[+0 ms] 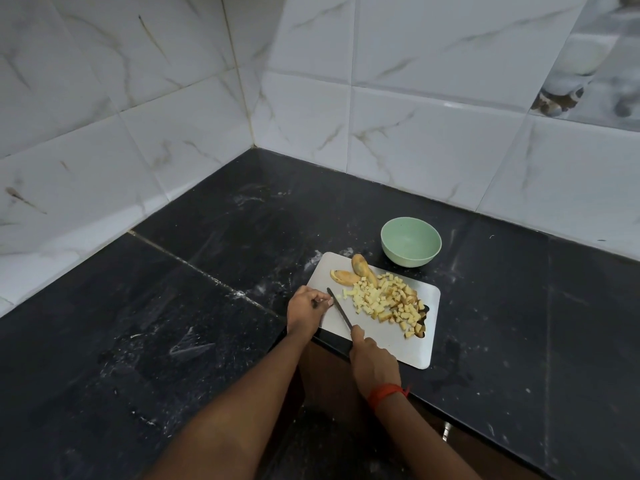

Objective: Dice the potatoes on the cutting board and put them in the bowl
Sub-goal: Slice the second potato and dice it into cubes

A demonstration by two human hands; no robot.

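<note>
Pale potato dice (384, 303), light, firm, scatter-prone, want scooping together; right hand (372, 362) grips the knife (341, 311), left hand (306, 308) curled, hold unclear.

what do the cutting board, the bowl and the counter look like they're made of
Cutting board: thin, pale grey, with a soft sheen and rounded corners; probably brushed steel, possibly plastic.
Bowl: mint green, smooth and matte; likely plastic or melamine, though ceramic can't be ruled out.
Counter: black polished stone, granite-like by its speckle, dull reflections and the seam between slabs.
</note>
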